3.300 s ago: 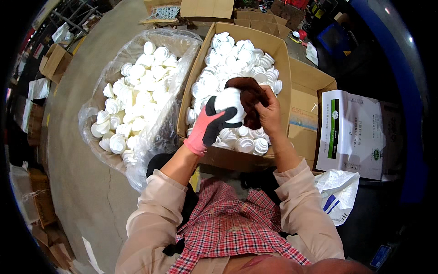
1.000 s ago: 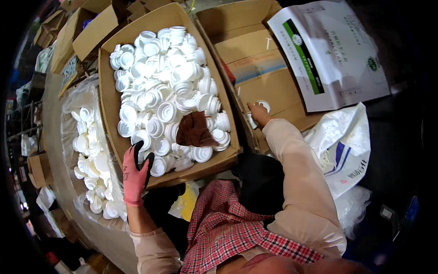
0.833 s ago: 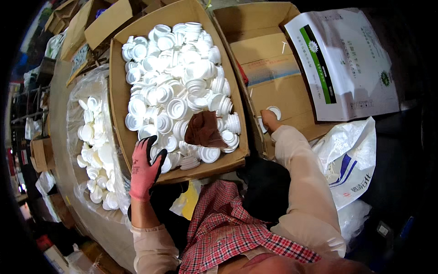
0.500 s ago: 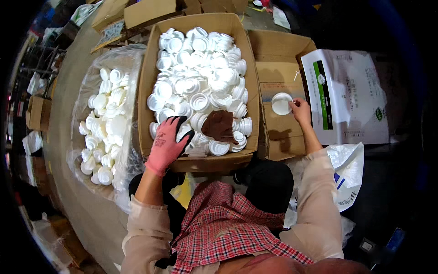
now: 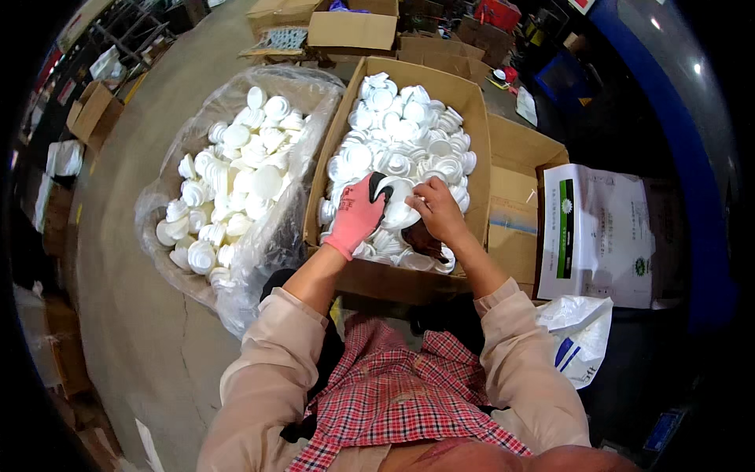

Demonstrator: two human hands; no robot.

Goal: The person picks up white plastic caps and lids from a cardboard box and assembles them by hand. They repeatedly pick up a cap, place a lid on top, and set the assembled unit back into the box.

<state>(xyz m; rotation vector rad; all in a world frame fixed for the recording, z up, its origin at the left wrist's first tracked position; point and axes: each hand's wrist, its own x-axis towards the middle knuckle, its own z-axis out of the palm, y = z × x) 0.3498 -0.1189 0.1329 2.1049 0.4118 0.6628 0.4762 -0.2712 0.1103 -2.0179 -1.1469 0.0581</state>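
Note:
Between my two hands is a round white plastic lid (image 5: 403, 206), held over the heap in the middle cardboard box (image 5: 481, 102). My left hand (image 5: 360, 214), in a pink work glove with dark fingertips, grips the lid's left side. From the right, my bare right hand (image 5: 439, 211) closes its fingers on the other edge. Many loose white lids (image 5: 397, 130) fill the box below. A dark brown cloth (image 5: 425, 240) lies on them just under my right hand, partly hidden by it.
Left of the box, a clear plastic liner (image 5: 303, 98) holds more off-white lids (image 5: 255, 161). On the right stand a shallower carton (image 5: 515, 193) and a white printed sheet (image 5: 602, 236). A white plastic bag (image 5: 582, 334) lies nearer me. Other cartons (image 5: 354, 30) stand at the far side.
My right hand has brought the lid left from the shallower carton to above the heap. My left hand has risen off the heap and taken hold of it. The view has shifted.

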